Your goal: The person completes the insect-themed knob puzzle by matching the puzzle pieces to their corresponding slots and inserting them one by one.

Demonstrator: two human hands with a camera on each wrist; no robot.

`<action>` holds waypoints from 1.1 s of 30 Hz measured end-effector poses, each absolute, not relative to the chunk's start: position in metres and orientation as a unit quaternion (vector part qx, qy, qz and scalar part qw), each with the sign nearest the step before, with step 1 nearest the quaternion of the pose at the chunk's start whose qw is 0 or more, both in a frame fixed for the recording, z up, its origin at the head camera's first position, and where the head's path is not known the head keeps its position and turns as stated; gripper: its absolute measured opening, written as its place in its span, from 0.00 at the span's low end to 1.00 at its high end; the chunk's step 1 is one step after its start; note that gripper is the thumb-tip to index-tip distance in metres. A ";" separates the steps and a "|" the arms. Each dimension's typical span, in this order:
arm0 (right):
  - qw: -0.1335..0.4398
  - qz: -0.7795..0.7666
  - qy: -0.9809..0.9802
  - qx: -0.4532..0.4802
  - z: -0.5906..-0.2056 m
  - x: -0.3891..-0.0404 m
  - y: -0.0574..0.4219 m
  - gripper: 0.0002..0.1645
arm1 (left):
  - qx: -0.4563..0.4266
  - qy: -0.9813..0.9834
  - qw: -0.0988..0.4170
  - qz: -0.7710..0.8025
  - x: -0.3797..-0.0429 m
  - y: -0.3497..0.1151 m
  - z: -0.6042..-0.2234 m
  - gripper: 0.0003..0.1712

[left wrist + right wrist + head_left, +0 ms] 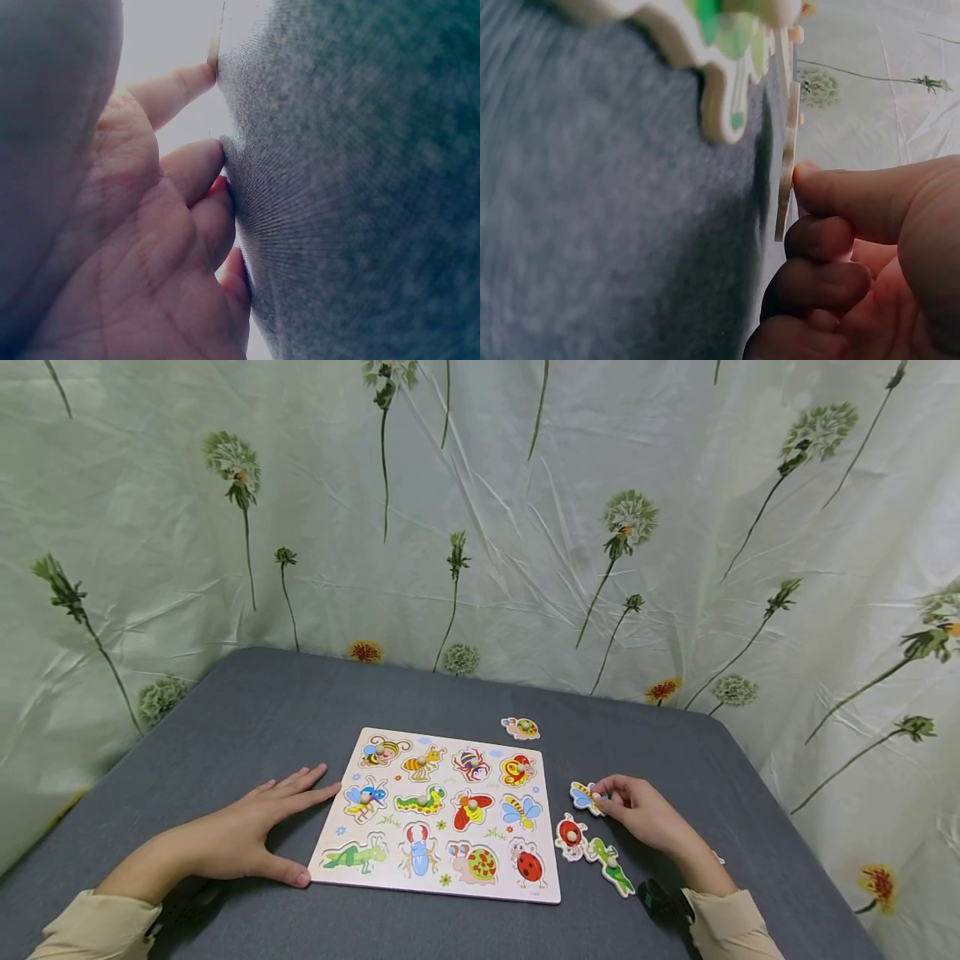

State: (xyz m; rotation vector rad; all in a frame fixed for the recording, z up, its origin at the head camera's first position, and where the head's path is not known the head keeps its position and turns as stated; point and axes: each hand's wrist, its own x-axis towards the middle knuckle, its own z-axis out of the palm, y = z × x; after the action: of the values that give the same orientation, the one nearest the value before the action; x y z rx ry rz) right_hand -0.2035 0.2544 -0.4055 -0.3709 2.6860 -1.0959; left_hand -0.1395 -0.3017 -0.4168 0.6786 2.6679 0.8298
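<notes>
A wooden insect puzzle board (390, 878) lies flat on the table, with knobbed pieces in its upper rows and flat printed pictures along its bottom row. My left hand (258, 831) rests with fingers spread, thumb and index fingertip at the board's left edge. In the left wrist view, its fingertips (201, 161) meet the grey cloth. To the board's right, my right hand (645, 810) pinches a blue-winged dragonfly piece (581, 798) between thumb and fingers. The right wrist view shows that piece (788, 172) edge-on at the thumb tip, the other fingers curled below.
A ladybug piece (568, 839) and a grasshopper piece (617, 875) lie close together right of the board. Beyond the far edge sits a snail piece (528, 729). A small pale piece (718, 857) peeks from behind the right forearm. A floral curtain (525, 568) hangs behind the grey-covered table (285, 718).
</notes>
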 end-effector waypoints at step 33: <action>0.157 -0.389 0.888 -0.190 -0.393 -0.201 0.205 0.14 | 0.228 0.918 0.145 0.289 -0.138 -0.301 -0.414 0.66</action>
State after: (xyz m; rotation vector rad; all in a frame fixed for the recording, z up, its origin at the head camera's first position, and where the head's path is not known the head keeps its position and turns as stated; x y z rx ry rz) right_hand -0.2006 0.2054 -0.3933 -0.5444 2.5409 -1.1134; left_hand -0.1381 -0.3006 -0.4140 0.6581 2.6462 0.8338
